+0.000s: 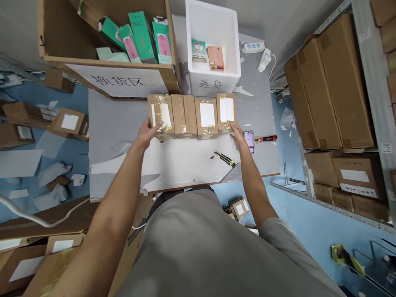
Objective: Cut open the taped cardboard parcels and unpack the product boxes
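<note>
Several small taped cardboard boxes stand side by side in a row on the table (pixel 107 119). My left hand (pixel 146 133) grips the leftmost box (pixel 161 101) by its outer side, thumb over its near face. At the other end, my right hand (pixel 238 135) holds the outer edge of the rightmost box (pixel 227 108), which has a white label. Between them are a plain box (pixel 184 115) and another labelled box (pixel 206 114). A yellow-and-black utility knife (pixel 225 159) lies in front of the row, left of a phone (pixel 249 141).
Behind the row stand a large open carton (pixel 123 80) with green boxes and a white foam bin (pixel 213 80) with small packs. A red-and-black handled tool (pixel 267 138) lies by the right edge. Shelving (pixel 380 103) with cartons is right; parcels (pixel 68 121) lie left.
</note>
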Demonstrator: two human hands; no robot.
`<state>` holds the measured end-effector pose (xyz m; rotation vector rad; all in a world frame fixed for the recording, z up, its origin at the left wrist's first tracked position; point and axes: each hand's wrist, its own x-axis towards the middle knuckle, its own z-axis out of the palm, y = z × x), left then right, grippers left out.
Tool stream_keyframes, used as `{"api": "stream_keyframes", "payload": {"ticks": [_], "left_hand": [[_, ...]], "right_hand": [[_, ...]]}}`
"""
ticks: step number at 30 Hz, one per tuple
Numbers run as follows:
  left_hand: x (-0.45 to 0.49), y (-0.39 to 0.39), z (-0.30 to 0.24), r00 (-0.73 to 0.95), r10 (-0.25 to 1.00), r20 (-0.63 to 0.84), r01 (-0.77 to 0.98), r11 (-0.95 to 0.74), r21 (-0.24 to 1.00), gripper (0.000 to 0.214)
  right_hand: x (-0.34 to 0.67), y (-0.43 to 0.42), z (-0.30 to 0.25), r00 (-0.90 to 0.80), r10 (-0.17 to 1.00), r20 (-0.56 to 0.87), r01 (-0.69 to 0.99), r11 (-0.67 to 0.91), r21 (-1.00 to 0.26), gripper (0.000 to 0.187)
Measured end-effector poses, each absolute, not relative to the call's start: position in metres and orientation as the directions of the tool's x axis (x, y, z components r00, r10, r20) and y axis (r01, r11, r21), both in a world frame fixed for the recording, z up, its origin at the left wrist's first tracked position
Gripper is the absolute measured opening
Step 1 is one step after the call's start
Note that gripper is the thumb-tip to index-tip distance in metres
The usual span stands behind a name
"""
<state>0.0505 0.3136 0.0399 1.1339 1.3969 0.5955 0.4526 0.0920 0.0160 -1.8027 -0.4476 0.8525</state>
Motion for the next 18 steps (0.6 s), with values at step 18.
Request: {"api": "stream_keyframes", "payload": {"ticks": [18], "left_hand": [[0.016, 0.193, -0.020, -0.156, 0.761, -0.630, 0.089, 0.646, 0.758, 0.058]], "right_hand": [[0.303, 0.102, 0.023, 0.557, 0.829, 0.056, 0.492, -0.275, -0.826, 0.065]]}}
